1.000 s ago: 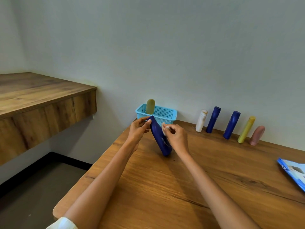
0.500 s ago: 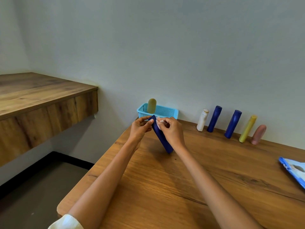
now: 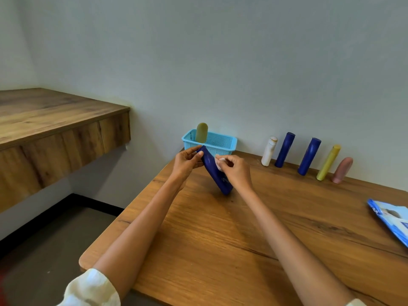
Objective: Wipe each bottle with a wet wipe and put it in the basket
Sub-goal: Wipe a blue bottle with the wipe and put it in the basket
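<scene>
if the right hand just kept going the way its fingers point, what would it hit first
The right hand points left, so it would first press into the tilted dark blue bottle it is wiping, with the left hand just beyond; depth is unclear.

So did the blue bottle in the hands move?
No. The blue bottle still leans with its top at the basket's near rim, gripped by the left hand.

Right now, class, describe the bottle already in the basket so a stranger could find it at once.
Find the wooden table against the wall; at its far left corner sits a light blue basket. The olive-green bottle stands inside it, the only bottle in the basket and the only one that colour.
</scene>
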